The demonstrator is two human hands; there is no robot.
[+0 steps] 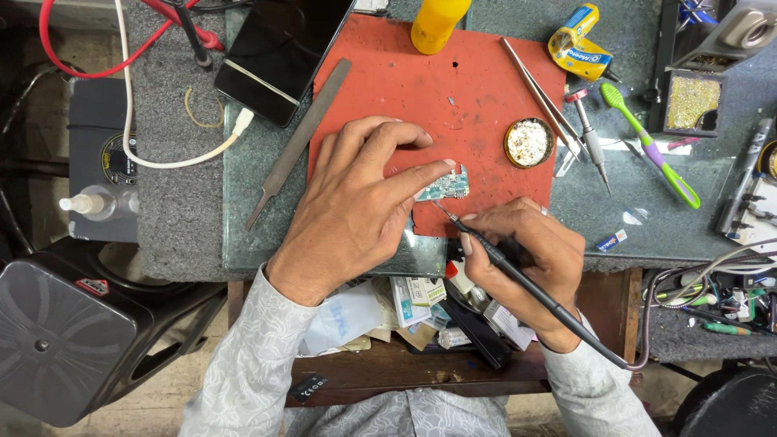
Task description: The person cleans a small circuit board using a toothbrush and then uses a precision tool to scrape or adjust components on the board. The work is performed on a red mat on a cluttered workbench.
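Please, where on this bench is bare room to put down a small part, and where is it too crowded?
Bare: the red mat between the yellow bottle, the metal file and the tweezers; also the glass below the green toothbrush. Crowded: the right edge with tools, and around the circuit board under the left hand and right hand.

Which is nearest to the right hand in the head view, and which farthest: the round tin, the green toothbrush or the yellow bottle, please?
From the right hand:
1. Round tin, just above it on the red mat's edge.
2. Green toothbrush, up and to the right on the glass.
3. Yellow bottle, at the top edge.
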